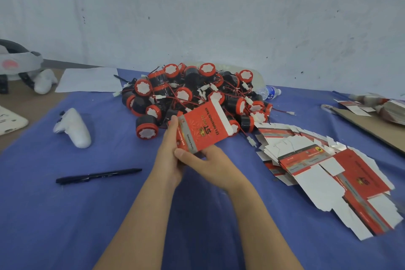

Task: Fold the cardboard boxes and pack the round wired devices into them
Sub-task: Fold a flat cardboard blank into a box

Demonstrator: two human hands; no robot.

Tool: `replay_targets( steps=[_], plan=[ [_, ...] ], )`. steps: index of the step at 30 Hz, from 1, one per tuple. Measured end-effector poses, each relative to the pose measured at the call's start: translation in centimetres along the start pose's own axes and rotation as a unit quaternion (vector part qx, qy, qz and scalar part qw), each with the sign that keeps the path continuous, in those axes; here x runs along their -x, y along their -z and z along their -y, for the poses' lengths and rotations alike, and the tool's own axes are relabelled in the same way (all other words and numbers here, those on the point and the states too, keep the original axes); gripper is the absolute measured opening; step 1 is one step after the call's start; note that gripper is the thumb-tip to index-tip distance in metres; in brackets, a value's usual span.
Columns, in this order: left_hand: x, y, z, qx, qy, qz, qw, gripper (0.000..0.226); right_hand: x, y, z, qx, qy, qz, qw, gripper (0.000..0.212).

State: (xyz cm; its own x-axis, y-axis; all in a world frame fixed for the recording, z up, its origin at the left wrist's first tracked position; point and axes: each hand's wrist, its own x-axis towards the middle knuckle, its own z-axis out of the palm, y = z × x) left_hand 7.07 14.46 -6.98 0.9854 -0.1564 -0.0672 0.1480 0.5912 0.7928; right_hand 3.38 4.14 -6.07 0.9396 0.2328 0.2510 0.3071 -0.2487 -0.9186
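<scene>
A blue-covered tabletop fills the view in front of you. At its far middle sits a heap of round wired devices, black drums with red caps and tangled red leads. To your right, a loose spread of flat cardboard boxes lies unfolded, nearer your right arm than your left.

Between these, lifted above the tabletop, is the one red box you are working on. It looks opened into a sleeve, since a grey side panel shows beside the red face. Its long axis runs from your hands away and up to the right, so its far end with the white flap points at the heap and overlaps it in the view. Its near end sits inside your grip.

Your left hand holds the box's left edge, thumb laid up along the side. Your right hand holds the near end from below, its fingers curled across the bottom edge. Both hands are closed on the box; neither is free.

The near end seems the one to close first. The closest single device lies just beyond and left of your left hand, so that hand has the shorter reach.
</scene>
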Motion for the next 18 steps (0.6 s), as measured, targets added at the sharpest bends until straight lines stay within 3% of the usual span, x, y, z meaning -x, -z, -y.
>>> replay_targets(
  steps=[5,10,14,18],
  plan=[
    [0.3,-0.1,0.0,-0.012,-0.002,0.013,1.0,0.063,-0.2,-0.3,0.2,-0.031,0.024,-0.021,0.999,0.019],
    [0.1,0.4,-0.2,0.087,0.068,0.009,0.994,0.049,-0.2,-0.4,0.0,0.054,0.038,-0.057,0.996,0.01],
    [-0.1,1.0,-0.5,0.151,0.102,-0.007,0.983,0.046,-0.3,0.7,-0.1,0.05,0.029,-0.106,0.993,0.039],
    [-0.1,0.6,-0.7,0.232,0.087,-0.047,0.968,0.049,-0.3,0.4,0.1,0.164,0.081,-0.181,0.966,0.019]
  ],
)
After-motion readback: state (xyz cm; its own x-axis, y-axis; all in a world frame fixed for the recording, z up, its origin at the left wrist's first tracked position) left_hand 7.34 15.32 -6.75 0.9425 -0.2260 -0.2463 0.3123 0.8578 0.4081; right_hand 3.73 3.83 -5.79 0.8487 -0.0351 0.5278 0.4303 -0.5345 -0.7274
